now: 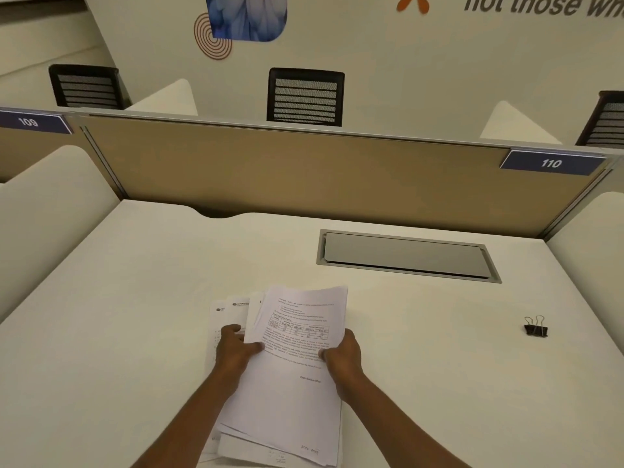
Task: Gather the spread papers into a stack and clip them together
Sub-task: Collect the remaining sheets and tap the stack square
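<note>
Several printed white papers (297, 393) lie in a loose, uneven pile on the white desk (135, 282) just in front of me, with a few sheets fanned out at the left. My left hand (234, 349) grips the pile's left edge, fingers over the fanned sheets. My right hand (341, 354) holds the right edge, thumb on the top sheet. A black binder clip (536, 327) with its silver handles raised sits alone on the desk far to the right, well apart from both hands.
A grey cable-tray lid (405, 256) is set into the desk behind the papers. A tan partition (304, 170) with a "110" label (551, 162) closes off the back. White side dividers flank the desk; black chairs stand beyond.
</note>
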### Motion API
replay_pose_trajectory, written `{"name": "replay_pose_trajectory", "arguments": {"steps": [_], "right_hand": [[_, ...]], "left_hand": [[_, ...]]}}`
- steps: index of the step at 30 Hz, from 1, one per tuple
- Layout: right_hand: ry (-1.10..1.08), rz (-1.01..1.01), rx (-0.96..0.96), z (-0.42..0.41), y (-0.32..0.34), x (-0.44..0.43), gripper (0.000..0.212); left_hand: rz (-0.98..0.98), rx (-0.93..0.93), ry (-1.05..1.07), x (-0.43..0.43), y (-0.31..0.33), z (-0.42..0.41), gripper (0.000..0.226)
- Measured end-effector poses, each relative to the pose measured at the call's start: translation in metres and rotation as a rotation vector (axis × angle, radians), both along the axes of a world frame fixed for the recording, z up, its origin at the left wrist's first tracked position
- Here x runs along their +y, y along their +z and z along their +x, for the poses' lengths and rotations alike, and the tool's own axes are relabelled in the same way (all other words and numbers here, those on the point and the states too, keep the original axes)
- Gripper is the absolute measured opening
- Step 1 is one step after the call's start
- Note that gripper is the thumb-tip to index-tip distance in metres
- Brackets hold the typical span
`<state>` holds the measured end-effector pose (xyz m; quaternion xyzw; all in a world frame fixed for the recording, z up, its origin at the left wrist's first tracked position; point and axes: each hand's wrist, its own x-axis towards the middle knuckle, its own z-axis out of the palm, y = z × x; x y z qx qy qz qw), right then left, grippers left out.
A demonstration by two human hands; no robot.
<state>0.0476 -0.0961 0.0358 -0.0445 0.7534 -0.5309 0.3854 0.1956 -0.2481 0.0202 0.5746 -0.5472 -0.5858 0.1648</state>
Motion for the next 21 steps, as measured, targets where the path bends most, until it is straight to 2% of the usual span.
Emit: {"name": "replay_pose_trajectory", "arguments": {"steps": [4, 7, 9, 14, 21], "right_hand": [[-0.035, -0.087, -0.065, -0.002, 0.002, 0.005, 0.056], [-0.019, -0.178, -0.154, -0.004, 0.002, 0.008, 0.044], [-0.002, -0.23, -0.173, -0.005, 0.005, 0.011, 0.039], [-0.021, -0.33, -0.146, -0.015, 0.018, 0.024, 0.041], [-0.103, -0.491, 0.049, -0.038, 0.059, 0.053, 0.038]], "left_hand": [[0.183, 0.19, -0.158, -0.006, 0.002, 0.01, 0.046], [0.276, 0.281, -0.288, -0.008, 0.004, 0.012, 0.038], [0.304, 0.305, -0.299, -0.008, 0.006, 0.009, 0.04], [0.279, 0.372, -0.347, -0.003, 0.023, -0.001, 0.046], [0.158, 0.524, -0.436, 0.017, 0.064, -0.031, 0.058]]}}
